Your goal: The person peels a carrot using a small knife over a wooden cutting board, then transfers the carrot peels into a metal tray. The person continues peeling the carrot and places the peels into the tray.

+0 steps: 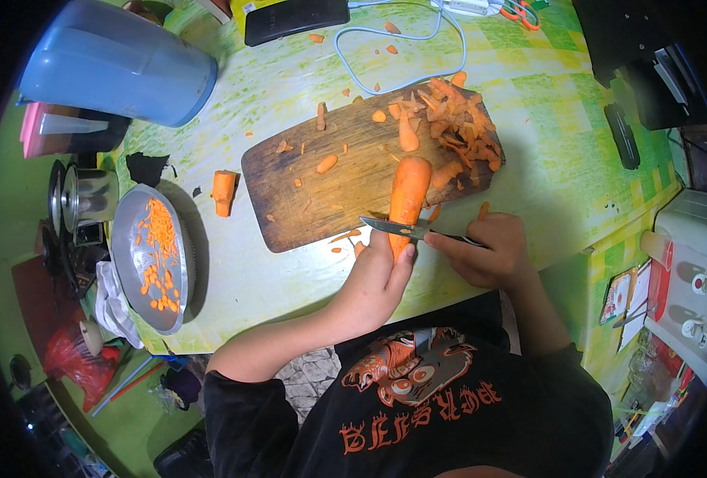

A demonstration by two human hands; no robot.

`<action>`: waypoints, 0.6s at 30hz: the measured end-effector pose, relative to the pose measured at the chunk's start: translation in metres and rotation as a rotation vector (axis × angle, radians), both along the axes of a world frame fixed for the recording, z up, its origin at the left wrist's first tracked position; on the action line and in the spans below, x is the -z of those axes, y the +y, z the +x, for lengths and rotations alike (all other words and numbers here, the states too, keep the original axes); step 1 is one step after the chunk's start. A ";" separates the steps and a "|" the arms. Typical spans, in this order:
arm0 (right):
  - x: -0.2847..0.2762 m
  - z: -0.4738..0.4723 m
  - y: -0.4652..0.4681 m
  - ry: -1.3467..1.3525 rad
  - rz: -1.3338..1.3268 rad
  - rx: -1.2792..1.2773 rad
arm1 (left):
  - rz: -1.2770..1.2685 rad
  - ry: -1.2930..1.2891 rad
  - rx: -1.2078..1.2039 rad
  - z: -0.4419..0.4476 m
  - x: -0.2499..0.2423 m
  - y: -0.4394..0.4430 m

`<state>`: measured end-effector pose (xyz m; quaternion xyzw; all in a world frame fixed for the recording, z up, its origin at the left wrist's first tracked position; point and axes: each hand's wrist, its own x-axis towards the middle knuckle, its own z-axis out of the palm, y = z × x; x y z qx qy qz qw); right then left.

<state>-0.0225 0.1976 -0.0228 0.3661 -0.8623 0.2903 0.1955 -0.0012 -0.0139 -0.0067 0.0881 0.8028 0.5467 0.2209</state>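
Note:
My left hand (377, 272) grips a carrot (410, 185) by its narrow end, the thick end tilted away from me over the near edge of a wooden cutting board (329, 185). In my right hand (494, 248) is a knife (392, 228), its blade lying across the lower part of the carrot. A heap of carrot peelings (461, 122) covers the board's right end, and smaller scraps are scattered over the rest. Left of the board a short carrot piece (224, 192) rests on the table.
At the table's left edge, a metal bowl (127, 254) holds shredded and sliced carrot. Behind it stand a blue plastic pitcher (114, 66) and a lidded metal pot (93, 194). A phone (296, 21), a pale blue cable (464, 51) and orange-handled scissors (526, 15) lie at the far side.

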 end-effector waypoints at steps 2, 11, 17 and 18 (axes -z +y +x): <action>0.001 0.001 0.000 0.005 0.013 0.014 | 0.012 -0.021 0.001 0.000 0.001 -0.001; 0.001 0.001 0.002 0.042 0.021 -0.003 | 0.028 0.021 -0.005 0.000 0.001 0.000; 0.002 0.001 0.002 0.031 -0.003 0.004 | 0.035 0.018 -0.015 -0.001 0.002 -0.001; 0.002 0.001 0.003 0.031 0.000 -0.002 | 0.031 0.017 -0.014 -0.001 0.002 -0.001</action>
